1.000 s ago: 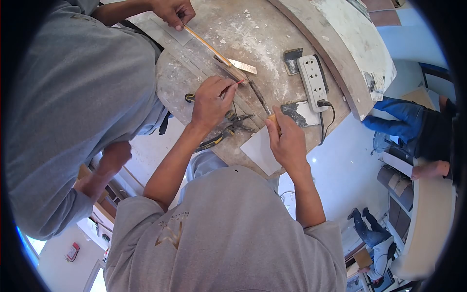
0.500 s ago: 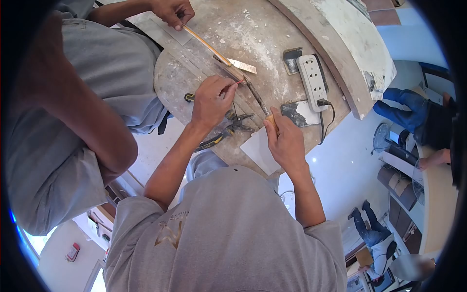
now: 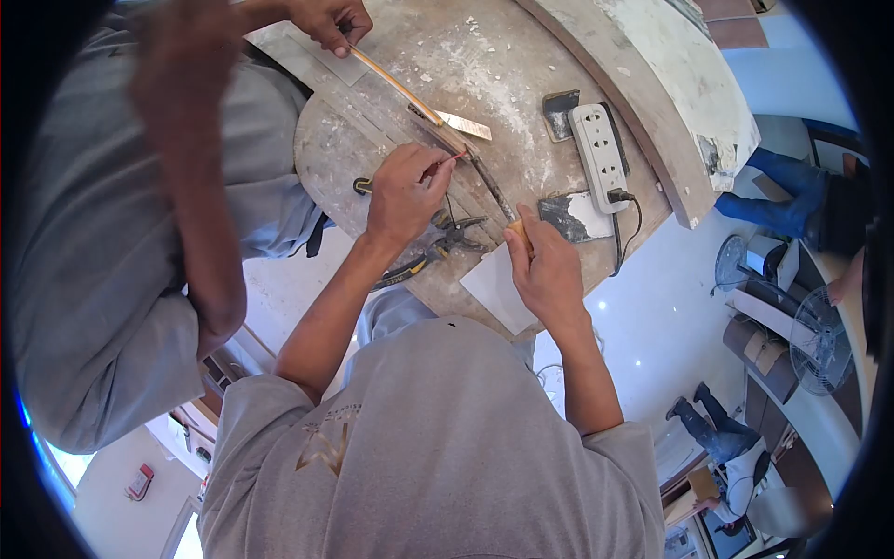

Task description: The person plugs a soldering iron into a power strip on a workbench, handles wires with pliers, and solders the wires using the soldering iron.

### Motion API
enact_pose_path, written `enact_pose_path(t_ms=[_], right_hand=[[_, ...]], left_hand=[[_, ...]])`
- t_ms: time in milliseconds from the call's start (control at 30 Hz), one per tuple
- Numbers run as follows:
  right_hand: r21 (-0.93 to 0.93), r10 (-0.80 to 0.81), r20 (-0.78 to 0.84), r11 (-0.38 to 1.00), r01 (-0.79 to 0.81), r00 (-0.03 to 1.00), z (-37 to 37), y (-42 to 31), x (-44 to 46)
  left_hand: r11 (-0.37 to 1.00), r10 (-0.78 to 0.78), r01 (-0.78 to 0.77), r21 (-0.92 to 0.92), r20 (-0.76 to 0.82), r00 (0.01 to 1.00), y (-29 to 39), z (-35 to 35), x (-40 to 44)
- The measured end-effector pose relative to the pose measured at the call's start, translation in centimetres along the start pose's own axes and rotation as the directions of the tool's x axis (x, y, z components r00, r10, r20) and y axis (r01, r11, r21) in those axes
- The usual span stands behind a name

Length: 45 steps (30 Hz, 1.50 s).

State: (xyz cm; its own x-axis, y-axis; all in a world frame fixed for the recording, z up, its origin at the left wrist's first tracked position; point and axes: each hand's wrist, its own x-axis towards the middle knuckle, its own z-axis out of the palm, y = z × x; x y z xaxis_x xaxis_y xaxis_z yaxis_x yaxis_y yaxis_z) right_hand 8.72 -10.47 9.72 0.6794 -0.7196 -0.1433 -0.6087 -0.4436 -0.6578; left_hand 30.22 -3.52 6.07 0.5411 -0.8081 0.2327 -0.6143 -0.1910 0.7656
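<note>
My right hand (image 3: pixel 548 265) is closed around the wooden handle of a soldering iron (image 3: pixel 491 182), its dark shaft angled up and to the left. Its tip is close to the fingertips of my left hand (image 3: pixel 407 191), which pinch a thin red wire (image 3: pixel 454 157). A co-worker's hand (image 3: pixel 331 23) holds the far end of a narrow yellowish strip (image 3: pixel 396 84) whose near end lies by the tip. Beneath my left hand lie black-and-yellow pliers (image 3: pixel 433 252), partly hidden by my wrist. A flat metal piece (image 3: pixel 466 126) rests beside the strip.
On the dusty worktable (image 3: pixel 503 56) stands a white power strip (image 3: pixel 598 154) with a black plug and cord. Dark-stained pads (image 3: pixel 560 116) lie near it, and a white sheet (image 3: pixel 498 289) is by my right wrist. A curved board (image 3: pixel 633 102) borders the right.
The co-worker's other arm at the left has swung upward and is blurred. My hands, the soldering iron and the wire have hardly moved. People in the background at right have shifted slightly.
</note>
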Motion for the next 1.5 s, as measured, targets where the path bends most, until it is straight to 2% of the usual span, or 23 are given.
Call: enact_pose_path(t_ms=[833,1333,1500], right_hand=[[0.002,-0.022,-0.034,1.000,0.022,0.999,0.3,0.2,0.1],[-0.005,-0.026,-0.029,1.000,0.026,0.999,0.1,0.2,0.2],[-0.022,-0.035,-0.024,0.999,0.034,0.999,0.1,0.2,0.2]], left_hand=[[0.997,-0.051,0.053,-0.059,0.047,0.998,0.2,-0.5,0.0],[0.993,-0.101,0.108,-0.054,0.127,0.987,0.3,-1.0,0.1],[0.991,-0.094,0.102,-0.085,0.101,0.990,0.0,-0.6,0.0]])
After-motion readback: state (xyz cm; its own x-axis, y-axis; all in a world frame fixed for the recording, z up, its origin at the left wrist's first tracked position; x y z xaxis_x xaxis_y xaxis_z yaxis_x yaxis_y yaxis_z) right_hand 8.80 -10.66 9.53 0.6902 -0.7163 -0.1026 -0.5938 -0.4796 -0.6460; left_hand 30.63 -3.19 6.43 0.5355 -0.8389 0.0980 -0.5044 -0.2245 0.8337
